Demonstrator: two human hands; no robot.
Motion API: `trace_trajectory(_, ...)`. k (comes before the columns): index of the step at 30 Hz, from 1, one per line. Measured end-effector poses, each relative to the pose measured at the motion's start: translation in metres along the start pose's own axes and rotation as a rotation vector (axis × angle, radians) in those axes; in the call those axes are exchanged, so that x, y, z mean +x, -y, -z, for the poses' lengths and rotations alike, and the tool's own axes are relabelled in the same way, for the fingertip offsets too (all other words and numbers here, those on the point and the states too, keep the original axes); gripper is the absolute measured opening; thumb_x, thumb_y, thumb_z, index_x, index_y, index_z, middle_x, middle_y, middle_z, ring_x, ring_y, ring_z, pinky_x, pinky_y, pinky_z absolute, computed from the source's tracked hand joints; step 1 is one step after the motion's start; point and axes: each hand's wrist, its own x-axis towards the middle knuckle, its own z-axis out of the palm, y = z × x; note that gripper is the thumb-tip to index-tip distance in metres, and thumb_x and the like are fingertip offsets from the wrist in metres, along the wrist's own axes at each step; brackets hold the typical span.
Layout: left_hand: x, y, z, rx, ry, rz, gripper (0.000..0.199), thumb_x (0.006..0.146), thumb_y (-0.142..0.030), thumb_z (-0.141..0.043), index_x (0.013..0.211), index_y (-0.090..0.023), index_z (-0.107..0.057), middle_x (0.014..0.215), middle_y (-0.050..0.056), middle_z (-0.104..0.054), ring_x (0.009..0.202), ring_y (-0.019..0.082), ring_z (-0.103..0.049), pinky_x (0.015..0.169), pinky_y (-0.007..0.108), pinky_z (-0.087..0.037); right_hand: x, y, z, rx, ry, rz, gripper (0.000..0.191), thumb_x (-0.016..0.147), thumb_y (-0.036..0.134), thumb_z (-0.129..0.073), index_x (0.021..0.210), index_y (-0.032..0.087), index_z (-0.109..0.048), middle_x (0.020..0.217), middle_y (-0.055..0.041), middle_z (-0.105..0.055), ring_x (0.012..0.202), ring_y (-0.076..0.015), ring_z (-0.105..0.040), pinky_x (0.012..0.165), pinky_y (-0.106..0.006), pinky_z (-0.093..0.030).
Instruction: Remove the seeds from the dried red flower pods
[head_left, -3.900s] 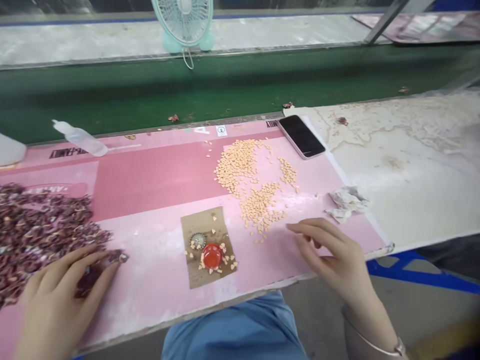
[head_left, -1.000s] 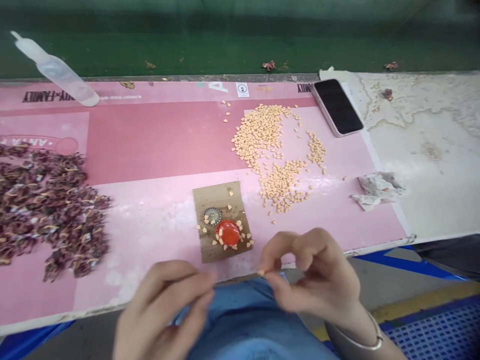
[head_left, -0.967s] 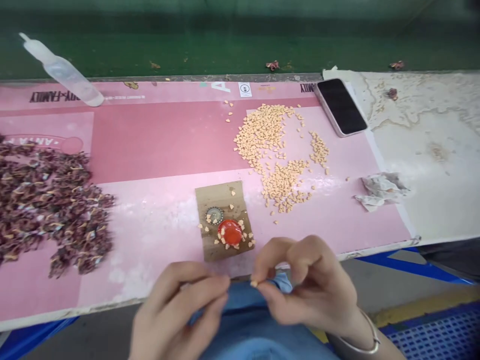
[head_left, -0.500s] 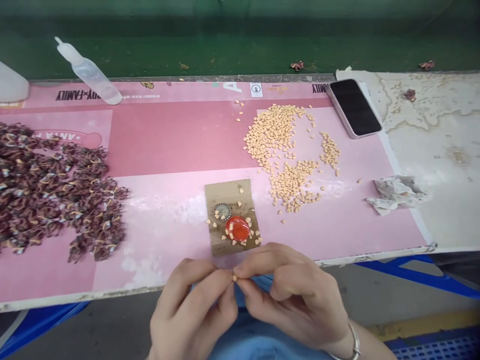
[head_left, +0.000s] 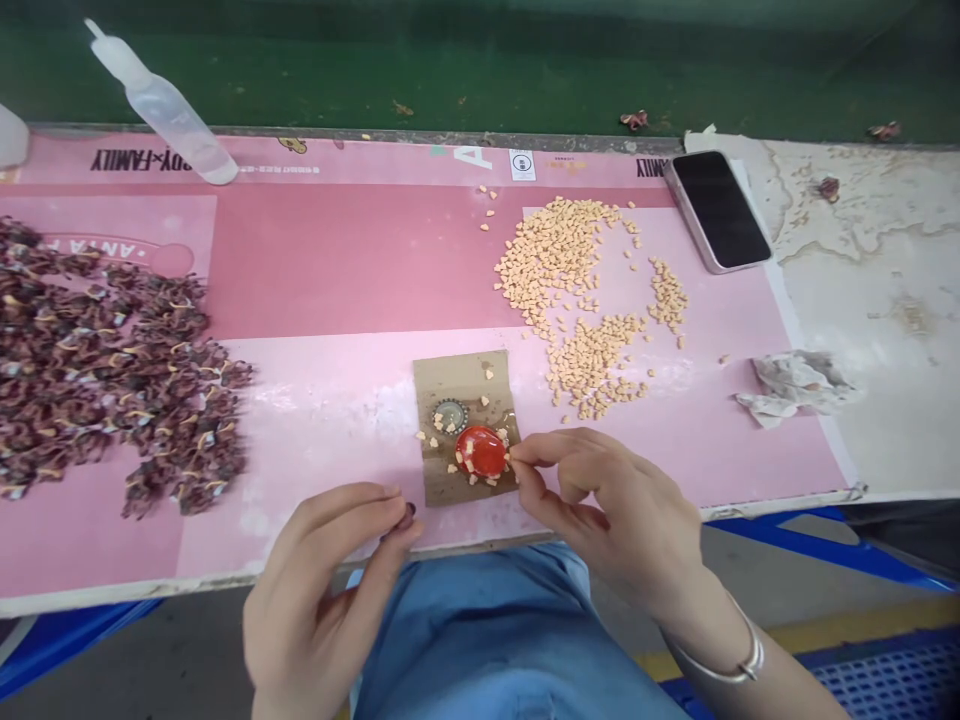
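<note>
My left hand hangs over the table's front edge, thumb and fingers closed on a small dark reddish-brown piece. Farther right, my right hand pinches a tiny yellowish piece at the right rim of a shiny red shallow cap. This cap lies on a brown cardboard square, with several tiny yellowish pieces on and around it. Behind it on the cardboard sits a grey crimped bottle cap, also with a few pieces on it.
Many yellowish pieces lie loose behind my right hand. A heap of dark reddish-brown pieces covers the left side. Around them are a squeeze bottle, a phone and crumpled tissue.
My hands were together at the table's front edge, a yellowish piece at their fingertips. They have parted: the right moved forward to the red cap, the left shifted left, its dark piece now visible.
</note>
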Motion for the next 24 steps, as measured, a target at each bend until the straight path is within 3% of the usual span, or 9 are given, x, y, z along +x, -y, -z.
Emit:
trace_trajectory(3, 0.003, 0.004, 0.002, -0.085, 0.029, -0.046, 0.036, 0.089, 0.008, -0.075, 0.110, -0.020, -0.078, 0.110, 0.002, -0.078, 0.104, 0.012, -0.073, 0.093, 0.021, -0.063, -0.001, 0.000, 0.001, -0.019, 0.057, 0.006, 0.034, 0.105, 0.003, -0.056, 0.090, 0.028, -0.039, 0.081, 0.0026, -0.075, 0.065, -0.0124, -0.066, 0.060, -0.025, -0.055)
trace_trajectory(8, 0.003, 0.006, -0.002, -0.135, 0.018, 0.011, 0.037, 0.089, 0.009, -0.074, 0.111, -0.020, -0.078, 0.115, 0.002, -0.077, 0.111, 0.011, -0.073, 0.101, 0.020, -0.063, -0.001, 0.001, 0.005, -0.010, 0.115, -0.007, 0.032, 0.105, 0.004, -0.056, 0.090, 0.028, -0.041, 0.085, 0.0025, -0.075, 0.072, -0.0141, -0.069, 0.064, -0.026, -0.056)
trace_trajectory(14, -0.001, 0.009, -0.008, -0.157, -0.104, 0.039, 0.041, 0.083, 0.013, -0.074, 0.106, -0.021, -0.078, 0.107, 0.002, -0.080, 0.105, 0.014, -0.077, 0.093, 0.023, -0.067, -0.003, 0.001, 0.004, -0.005, 0.140, -0.027, 0.032, 0.101, 0.002, -0.056, 0.088, 0.028, -0.043, 0.085, 0.0024, -0.075, 0.075, -0.0150, -0.072, 0.067, -0.026, -0.058)
trace_trajectory(19, -0.003, 0.011, -0.008, -0.102, -0.097, 0.000, 0.038, 0.081, 0.011, -0.077, 0.102, -0.021, -0.079, 0.109, 0.004, -0.082, 0.098, 0.019, -0.081, 0.083, 0.029, -0.072, 0.001, 0.003, 0.007, 0.015, 0.146, -0.054, 0.034, 0.100, 0.004, -0.057, 0.085, 0.029, -0.041, 0.086, 0.0018, -0.078, 0.074, -0.0164, -0.074, 0.066, -0.028, -0.063)
trace_trajectory(24, 0.001, 0.006, -0.010, -0.048, -0.103, -0.122, 0.029, 0.083, 0.007, -0.079, 0.096, -0.018, -0.077, 0.104, 0.004, -0.082, 0.089, 0.017, -0.082, 0.078, 0.027, -0.074, 0.017, 0.020, 0.012, 0.124, 0.074, -0.101, 0.043, 0.100, 0.006, -0.062, 0.077, 0.030, -0.035, 0.083, 0.0042, -0.081, 0.063, -0.0125, -0.076, 0.055, -0.023, -0.062)
